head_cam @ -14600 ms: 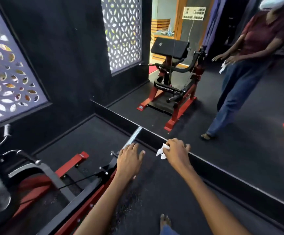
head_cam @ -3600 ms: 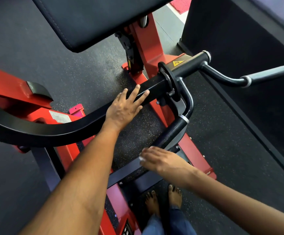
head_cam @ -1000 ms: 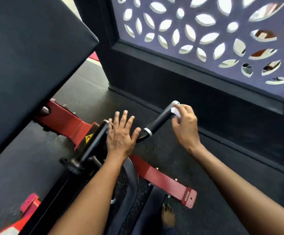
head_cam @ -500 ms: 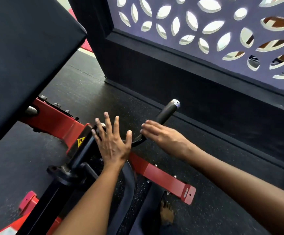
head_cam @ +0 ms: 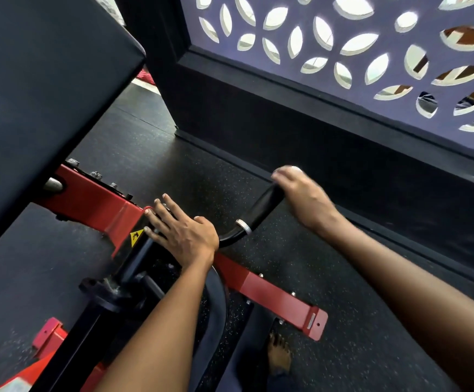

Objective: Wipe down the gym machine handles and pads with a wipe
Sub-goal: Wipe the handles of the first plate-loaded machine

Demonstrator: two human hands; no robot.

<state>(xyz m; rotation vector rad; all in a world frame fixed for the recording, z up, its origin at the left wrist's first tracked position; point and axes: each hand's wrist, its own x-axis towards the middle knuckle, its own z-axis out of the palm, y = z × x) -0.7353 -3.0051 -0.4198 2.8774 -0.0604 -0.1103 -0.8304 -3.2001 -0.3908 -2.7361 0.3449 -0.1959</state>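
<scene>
Half a second ago low on the grip, the right hand (head_cam: 303, 198) now clasps the handle (head_cam: 261, 209) top, wipe presumably hidden inside, finishing this grip; left hand (head_cam: 182, 232) rests flat on the frame (head_cam: 94, 202).

Black handle (head_cam: 261, 206), red frame (head_cam: 272, 295), black pad (head_cam: 40, 89), speckled floor (head_cam: 343, 321), leaf-patterned purple screen (head_cam: 371, 46).

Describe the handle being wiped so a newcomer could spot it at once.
Start at the red machine frame beneath the big black pad. A curved black bar rises from it toward the patterned window screen. The handle is its black grip above a silver ring, its tip covered by the right hand.
</scene>
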